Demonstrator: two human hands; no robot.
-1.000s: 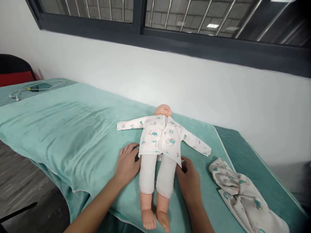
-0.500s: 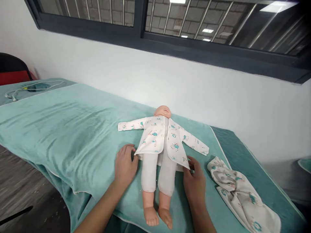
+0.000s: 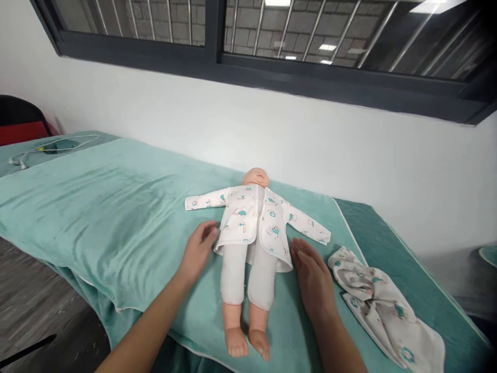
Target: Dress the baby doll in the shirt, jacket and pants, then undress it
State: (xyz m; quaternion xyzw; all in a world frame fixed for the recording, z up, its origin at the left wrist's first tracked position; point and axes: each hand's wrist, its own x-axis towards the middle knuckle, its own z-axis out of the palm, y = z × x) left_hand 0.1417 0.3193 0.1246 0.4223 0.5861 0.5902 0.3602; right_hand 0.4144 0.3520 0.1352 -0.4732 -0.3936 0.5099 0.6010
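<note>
A baby doll [image 3: 234, 272] lay face-up on green cloth [image 3: 104, 207], its printed jacket [image 3: 239, 220] parted in front; the left hand [image 3: 199, 248], grip narrow and empty, and right hand [image 3: 313, 274], fingers straight and empty, flanked it

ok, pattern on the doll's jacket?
White jacket, small teal and reddish motifs; best seen in the head view.

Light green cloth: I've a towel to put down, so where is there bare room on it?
The widest bare patch of the cloth lies left of the left hand, reaching toward the wall, though wrinkled. It is crowded between the doll and the right hand, and between that hand and the bundled garment.
</note>
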